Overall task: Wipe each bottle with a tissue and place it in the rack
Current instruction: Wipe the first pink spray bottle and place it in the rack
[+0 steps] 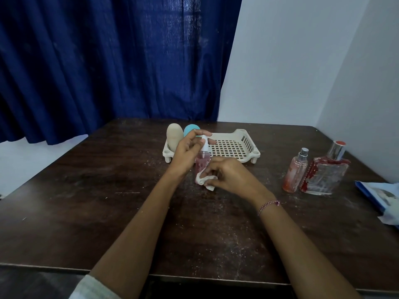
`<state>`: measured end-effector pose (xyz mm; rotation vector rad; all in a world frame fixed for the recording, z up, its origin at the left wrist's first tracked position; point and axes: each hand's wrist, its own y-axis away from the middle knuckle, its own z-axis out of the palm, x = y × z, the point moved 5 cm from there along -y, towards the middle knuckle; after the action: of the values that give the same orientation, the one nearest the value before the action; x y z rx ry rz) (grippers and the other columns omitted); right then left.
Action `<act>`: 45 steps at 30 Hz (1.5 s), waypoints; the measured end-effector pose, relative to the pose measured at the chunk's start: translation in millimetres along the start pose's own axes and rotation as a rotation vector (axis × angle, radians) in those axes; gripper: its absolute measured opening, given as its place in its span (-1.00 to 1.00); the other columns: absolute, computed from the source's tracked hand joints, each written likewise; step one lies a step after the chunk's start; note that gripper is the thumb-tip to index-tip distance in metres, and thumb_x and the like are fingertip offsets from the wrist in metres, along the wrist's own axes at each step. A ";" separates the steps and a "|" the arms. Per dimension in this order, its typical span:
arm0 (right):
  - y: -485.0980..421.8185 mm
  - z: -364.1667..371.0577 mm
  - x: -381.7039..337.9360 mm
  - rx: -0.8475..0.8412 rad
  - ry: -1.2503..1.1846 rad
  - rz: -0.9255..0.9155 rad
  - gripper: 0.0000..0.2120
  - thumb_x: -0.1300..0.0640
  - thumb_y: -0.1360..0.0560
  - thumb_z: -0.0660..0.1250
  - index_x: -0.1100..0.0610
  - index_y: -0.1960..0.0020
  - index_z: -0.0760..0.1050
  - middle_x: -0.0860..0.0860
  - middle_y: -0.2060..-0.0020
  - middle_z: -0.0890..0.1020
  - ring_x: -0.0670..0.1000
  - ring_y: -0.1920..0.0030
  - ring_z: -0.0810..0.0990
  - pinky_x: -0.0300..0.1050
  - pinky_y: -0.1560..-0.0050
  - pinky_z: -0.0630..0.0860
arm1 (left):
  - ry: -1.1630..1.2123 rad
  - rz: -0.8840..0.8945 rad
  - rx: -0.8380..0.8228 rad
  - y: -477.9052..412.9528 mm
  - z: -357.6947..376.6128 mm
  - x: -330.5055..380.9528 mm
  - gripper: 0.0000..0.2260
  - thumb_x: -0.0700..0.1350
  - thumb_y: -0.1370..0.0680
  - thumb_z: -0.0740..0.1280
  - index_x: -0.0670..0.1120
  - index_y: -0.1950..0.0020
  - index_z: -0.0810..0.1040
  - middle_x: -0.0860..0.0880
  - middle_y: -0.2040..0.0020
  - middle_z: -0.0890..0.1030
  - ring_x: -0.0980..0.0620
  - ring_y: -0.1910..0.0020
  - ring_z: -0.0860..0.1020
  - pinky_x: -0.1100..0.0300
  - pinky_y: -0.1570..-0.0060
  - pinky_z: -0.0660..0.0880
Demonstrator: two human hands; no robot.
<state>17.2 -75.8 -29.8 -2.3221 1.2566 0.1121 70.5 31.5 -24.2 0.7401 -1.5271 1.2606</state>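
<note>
My left hand [187,152] grips the white pump top of a small pink spray bottle [202,161], held upright just in front of the rack. My right hand [228,175] presses a crumpled white tissue [204,180] against the bottle's lower part. The cream plastic rack [246,145] stands behind, with a beige bottle [174,135] and a blue-topped bottle [189,129] upright in its left end. At the right of the table stand a slim pink spray bottle [295,171] and a large square glass bottle [326,172] with red patches and a silver cap.
A dark wooden table [108,201] dusted with white specks carries everything. A blue and white packet [382,197] lies at the right edge. Blue curtain hangs behind on the left, white walls close the back right corner.
</note>
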 end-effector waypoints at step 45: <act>2.1 -11.7 1.5 0.189 -0.065 -0.030 -0.78 0.19 -0.38 0.47 0.12 -0.02 0.59 -0.10 0.13 0.53 -0.22 0.18 0.48 -0.31 0.12 0.52 | 0.011 0.037 0.212 2.2 -16.3 3.2 -0.86 -0.27 -0.49 0.39 -0.12 -0.02 0.62 -0.02 0.07 0.66 0.14 0.11 0.65 0.31 0.21 0.58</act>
<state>14.6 -83.3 -20.8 -2.1571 1.1488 0.0550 72.4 48.0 -22.3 0.8425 -1.4178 1.4680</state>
